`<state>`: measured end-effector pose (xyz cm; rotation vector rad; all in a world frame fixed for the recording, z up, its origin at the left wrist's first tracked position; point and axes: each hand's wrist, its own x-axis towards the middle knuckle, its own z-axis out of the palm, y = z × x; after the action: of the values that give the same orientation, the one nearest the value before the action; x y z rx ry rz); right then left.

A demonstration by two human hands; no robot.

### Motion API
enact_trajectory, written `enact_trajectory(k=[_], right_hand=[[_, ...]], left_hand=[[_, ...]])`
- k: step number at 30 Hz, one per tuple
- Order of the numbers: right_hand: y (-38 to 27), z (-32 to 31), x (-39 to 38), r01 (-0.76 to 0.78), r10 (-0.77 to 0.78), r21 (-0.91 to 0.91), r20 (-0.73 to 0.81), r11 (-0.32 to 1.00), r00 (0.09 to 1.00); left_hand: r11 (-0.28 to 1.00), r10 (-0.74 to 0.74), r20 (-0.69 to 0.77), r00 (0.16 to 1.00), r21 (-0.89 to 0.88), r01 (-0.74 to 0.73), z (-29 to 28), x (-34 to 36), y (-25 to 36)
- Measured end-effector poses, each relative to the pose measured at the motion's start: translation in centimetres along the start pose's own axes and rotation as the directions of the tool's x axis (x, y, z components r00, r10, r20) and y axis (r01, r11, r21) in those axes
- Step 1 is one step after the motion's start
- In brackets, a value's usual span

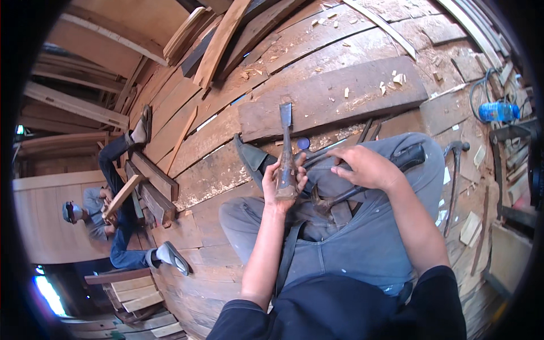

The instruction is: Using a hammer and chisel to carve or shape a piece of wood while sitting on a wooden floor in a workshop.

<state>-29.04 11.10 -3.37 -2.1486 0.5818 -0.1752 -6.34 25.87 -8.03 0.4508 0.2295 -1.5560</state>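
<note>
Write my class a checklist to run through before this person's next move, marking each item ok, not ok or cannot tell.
1. Chisel held securely: cannot tell; the left hand is around its handle, but firmness doesn't show.
2. Blade pointing away from the body: ok.
3. Right hand free: ok; it is open, with nothing visible in it.
4. Lap clear of tools: not ok; a hammer lies across it.
5. Thick plank free of debris: not ok; pale wood chips lie on it.
</note>
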Motion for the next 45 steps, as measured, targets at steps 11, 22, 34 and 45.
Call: enact_trajectory(k=[11, 22, 34, 45], right_hand=[[-0.2, 0.0, 0.2, 0.066, -0.065, 0.023, -0.044, 0.998, 0.997], [-1.3, -0.3, 0.6, -0.034, 0.035, 0.034, -0.018, 0.999, 0.999], [-1.5, -0.5, 0.7, -0.051, 0.052, 0.049, -0.021, 0.998, 0.998], [-1.9, -1.1, 1.9, -0.141, 0.141, 0.102, 0.005, 0.985, 0.990]], left_hand=[[0.956, -0.068, 0.166, 0.984, -0.271, 0.112, 1.0, 0.8, -1.8], [0.970, 0.138, 0.003, 0.990, 0.200, -0.136, 1.9, -0.2, 0.0], [0.331, 0.800, 0.213, 0.561, 0.623, -0.709, 1.6, -0.2, 8.4], [0.311, 0.894, 0.209, 0.395, 0.345, -0.886, 7.0, 9.2, 14.1]])
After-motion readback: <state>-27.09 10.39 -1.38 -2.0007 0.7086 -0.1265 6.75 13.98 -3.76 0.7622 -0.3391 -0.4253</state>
